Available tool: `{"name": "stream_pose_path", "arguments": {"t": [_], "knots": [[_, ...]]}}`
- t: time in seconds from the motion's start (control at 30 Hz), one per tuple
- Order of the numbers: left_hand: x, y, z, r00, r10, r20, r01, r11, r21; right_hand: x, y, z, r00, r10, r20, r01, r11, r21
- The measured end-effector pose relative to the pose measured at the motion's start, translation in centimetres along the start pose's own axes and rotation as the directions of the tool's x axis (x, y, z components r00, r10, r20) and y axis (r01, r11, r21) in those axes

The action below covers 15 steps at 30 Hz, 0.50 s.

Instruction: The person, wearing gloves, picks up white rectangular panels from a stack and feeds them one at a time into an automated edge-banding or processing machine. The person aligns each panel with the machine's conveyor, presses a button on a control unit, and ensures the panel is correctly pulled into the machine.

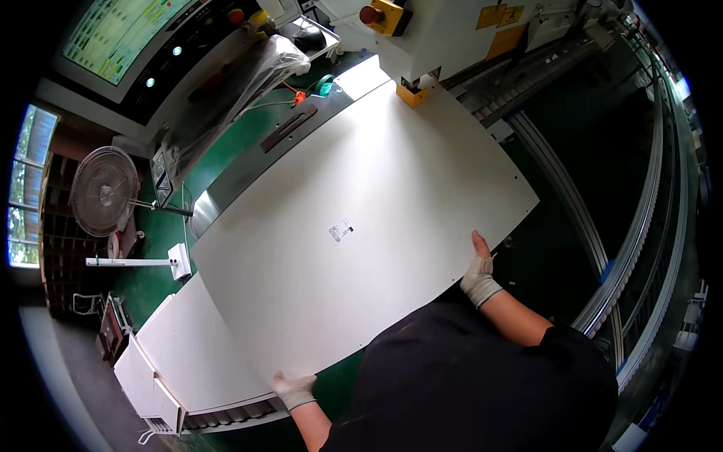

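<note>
A large white panel (301, 279) with a small printed label (340, 230) near its middle stretches out in front of me. My left hand (294, 390), in a pale glove, grips its near left edge with the thumb on top and the fingers hidden underneath. Farther along the near edge, to the right, my gloved right hand (480, 277) holds it the same way, bare thumb pointing up. The panel's far end reaches under a white machine, by a yellow block (411, 93). Small dark holes show along its right and near edges.
More white panels (188, 343) lie on a roller stand (233, 416) at the lower left. A fan (105, 191) and a control screen (120, 38) stand to the left. A red stop button (370, 14) sits on the machine. Metal rails (561, 173) run along the right.
</note>
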State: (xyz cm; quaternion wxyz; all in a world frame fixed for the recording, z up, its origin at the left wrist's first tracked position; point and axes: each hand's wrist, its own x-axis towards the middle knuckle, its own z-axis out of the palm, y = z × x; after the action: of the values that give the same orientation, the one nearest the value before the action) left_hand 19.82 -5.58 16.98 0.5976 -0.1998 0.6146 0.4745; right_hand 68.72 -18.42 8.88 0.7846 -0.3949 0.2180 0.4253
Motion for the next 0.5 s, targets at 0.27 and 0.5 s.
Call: {"name": "stream_pose_path", "arguments": {"t": [0.27,0.5], "knots": [[-3.1,-8.3,3.7,0.989,-0.051,0.14,0.038,0.995,0.093,3.9,-7.8,-1.2,0.995,-0.056,0.078,0.053,0.998,0.044],[-5.9,-17.1,2.5,0.931,-0.004,0.365,-0.062,0.983,0.17,7.8,-15.1,-2.1,0.97,-0.207,0.128,0.214,0.976,-0.039]]}}
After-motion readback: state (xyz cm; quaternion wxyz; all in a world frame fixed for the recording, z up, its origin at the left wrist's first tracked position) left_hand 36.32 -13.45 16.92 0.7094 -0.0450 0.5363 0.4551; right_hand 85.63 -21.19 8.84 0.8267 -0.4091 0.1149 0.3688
